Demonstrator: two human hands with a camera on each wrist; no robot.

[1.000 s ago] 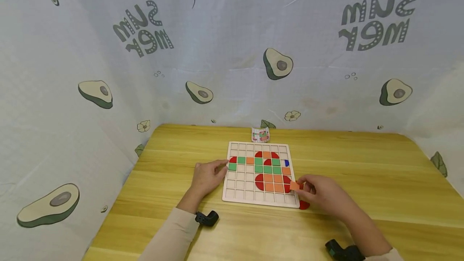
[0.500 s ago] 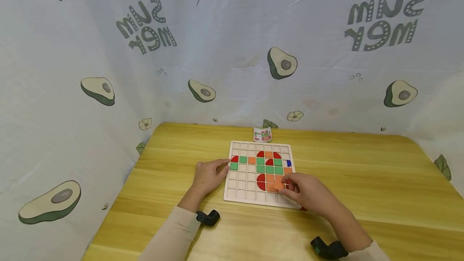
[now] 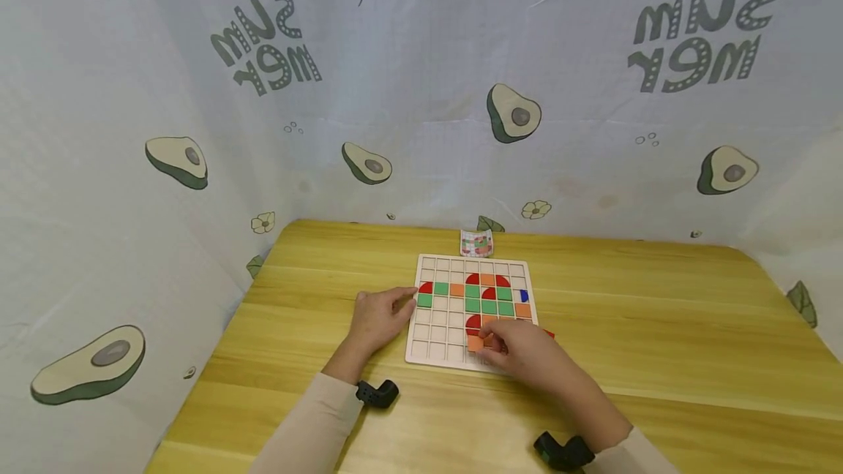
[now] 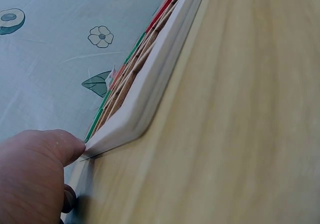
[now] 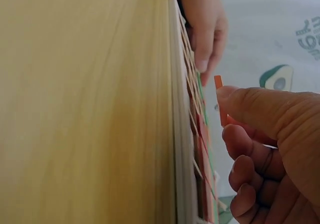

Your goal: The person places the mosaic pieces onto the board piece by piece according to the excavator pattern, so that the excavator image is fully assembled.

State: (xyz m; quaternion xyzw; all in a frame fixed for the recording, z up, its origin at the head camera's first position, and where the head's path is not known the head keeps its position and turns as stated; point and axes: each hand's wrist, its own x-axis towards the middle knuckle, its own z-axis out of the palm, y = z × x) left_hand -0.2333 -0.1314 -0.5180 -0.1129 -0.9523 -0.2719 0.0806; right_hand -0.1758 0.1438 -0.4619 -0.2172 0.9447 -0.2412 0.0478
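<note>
Between thumb and fingertips, my right hand (image 3: 527,351) pinches a thin orange square tile (image 3: 475,343) over the near part of a pale wooden grid board (image 3: 437,331). The right wrist view shows this tile (image 5: 221,101) edge-on, held up above the board's surface. Green, orange and red pieces fill part of the grid, and one blue piece (image 3: 524,295) lies near its right side. My right hand covers several pieces in the lower rows. My left hand (image 3: 378,320) touches the board's left edge with its fingertips; in the left wrist view its thumb (image 4: 62,144) meets the edge.
A small card with a coloured grid pattern (image 3: 476,243) stands behind the board. A red piece (image 3: 549,333) shows beyond the board's right edge, beside my hand. Wood-grain table (image 3: 658,313) surrounds the board, and a printed cloth (image 3: 421,93) hangs behind.
My right hand has carried the orange tile leftward, from the board's right edge to over its lower middle. The left hand has stayed at the left edge.
</note>
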